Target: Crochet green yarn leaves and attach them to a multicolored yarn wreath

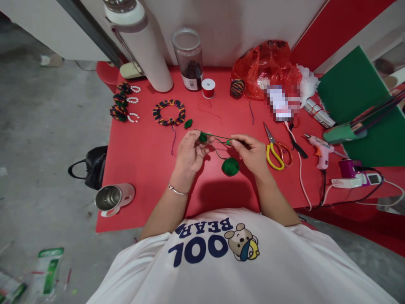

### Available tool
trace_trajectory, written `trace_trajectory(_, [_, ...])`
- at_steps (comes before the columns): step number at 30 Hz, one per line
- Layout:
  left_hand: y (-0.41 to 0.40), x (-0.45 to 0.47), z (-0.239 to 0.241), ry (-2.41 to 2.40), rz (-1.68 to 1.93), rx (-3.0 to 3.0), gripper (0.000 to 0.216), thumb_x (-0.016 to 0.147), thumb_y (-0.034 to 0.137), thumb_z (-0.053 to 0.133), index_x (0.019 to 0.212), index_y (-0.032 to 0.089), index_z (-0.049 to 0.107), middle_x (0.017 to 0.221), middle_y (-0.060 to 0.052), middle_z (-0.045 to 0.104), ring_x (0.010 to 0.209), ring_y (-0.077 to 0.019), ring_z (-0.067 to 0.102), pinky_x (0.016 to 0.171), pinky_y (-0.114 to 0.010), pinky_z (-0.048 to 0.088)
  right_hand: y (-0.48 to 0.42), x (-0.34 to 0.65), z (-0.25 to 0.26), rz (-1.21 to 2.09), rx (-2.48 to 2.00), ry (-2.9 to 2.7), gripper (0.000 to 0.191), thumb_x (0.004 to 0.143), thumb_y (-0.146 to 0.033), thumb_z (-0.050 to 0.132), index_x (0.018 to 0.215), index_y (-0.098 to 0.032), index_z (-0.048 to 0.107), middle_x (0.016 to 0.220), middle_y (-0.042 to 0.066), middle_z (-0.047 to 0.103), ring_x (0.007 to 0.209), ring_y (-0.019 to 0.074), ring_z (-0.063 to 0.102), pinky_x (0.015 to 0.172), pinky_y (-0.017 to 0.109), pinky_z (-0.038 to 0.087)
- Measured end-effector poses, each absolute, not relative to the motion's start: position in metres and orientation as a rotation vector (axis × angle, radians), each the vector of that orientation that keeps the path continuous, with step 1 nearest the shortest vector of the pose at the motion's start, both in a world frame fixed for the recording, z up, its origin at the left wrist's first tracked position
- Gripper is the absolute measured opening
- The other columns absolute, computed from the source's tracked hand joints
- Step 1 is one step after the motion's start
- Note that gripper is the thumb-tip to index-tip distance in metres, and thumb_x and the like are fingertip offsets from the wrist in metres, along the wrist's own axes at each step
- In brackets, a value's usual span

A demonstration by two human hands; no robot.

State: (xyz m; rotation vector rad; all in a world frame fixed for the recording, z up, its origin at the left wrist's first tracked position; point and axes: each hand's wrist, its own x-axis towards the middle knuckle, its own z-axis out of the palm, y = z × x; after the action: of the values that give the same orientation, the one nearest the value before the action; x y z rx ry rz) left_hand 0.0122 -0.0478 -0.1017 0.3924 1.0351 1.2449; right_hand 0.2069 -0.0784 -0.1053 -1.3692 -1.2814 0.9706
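Legible: on the white shirt, on the near side of both the left hand and the right hand, dark blue capitals "OOL" and "BEAR", inverted to the camera. Not legible: jar label, beyond the left hand; dark print on the red bag, beyond the right hand

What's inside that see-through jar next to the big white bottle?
Inside the see-through jar there is some dark stuff low down, too unclear to name. The label covers part near the bottom, so whatever is behind it can't be seen.
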Motion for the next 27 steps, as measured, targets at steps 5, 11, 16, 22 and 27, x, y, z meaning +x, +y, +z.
trace_trajectory(5, [-0.039,0.007,-0.112,1.176,1.318,0.283,0.013,0.083,0.028,0.07,0.085,0.019,0.062,0.081,-0.004,0.075,0.072,-0.0138,0.076,0.048,-0.015,0.046,-0.071,0.217,-0.109,1.019,-1.331,-1.121,0.027,0.085,-0.044,0.08,0.104,-0.025,0.082,0.077,-0.001,0.073,0.056,0.0105,0.056,0.055,0.027,0.051])
trace_trajectory(11, [-0.039,-0.001,-0.126,1.311,1.401,0.492,0.012,0.075,0.017,0.071,0.086,0.019,0.066,0.096,-0.006,0.078,0.062,-0.0107,0.067,0.04,-0.017,0.039,-0.068,0.216,-0.111,1.167,-1.355,-1.135,0.03,0.08,-0.046,0.083,0.1,-0.024,0.082,0.077,0.0,0.075,0.052,0.0089,0.051,0.051,0.026,0.045])
trace_trajectory(16, [-0.046,-0.008,-0.129,1.426,1.595,0.822,0.011,0.08,0.015,0.073,0.09,0.02,0.074,0.106,-0.006,0.078,0.074,-0.0109,0.068,0.059,-0.021,0.054,-0.059,0.211,-0.094,1.081,-1.362,-1.481,0.022,0.086,-0.041,0.076,0.098,-0.025,0.084,0.097,0.005,0.083,0.089,0.0196,0.074,0.086,0.035,0.059])
trace_trajectory(22, [-0.045,0.005,-0.11,1.022,1.183,1.1,0.022,0.076,0.03,0.089,0.095,0.021,0.081,0.085,-0.004,0.077,0.067,-0.0129,0.064,0.065,-0.026,0.055,-0.034,0.202,-0.071,1.027,-1.233,-1.84,0.016,0.091,-0.031,0.071,0.097,-0.025,0.085,0.097,0.002,0.083,0.09,0.02,0.076,0.088,0.035,0.058])
trace_trajectory(27, [-0.042,0.017,-0.118,1.032,1.16,0.958,0.015,0.079,0.028,0.087,0.073,0.018,0.077,0.062,0.0,0.065,0.056,-0.0099,0.057,0.058,-0.023,0.05,-0.035,0.212,-0.075,0.872,-1.37,-1.743,0.016,0.089,-0.031,0.075,0.101,-0.027,0.084,0.103,0.003,0.084,0.099,0.0212,0.076,0.093,0.037,0.06])
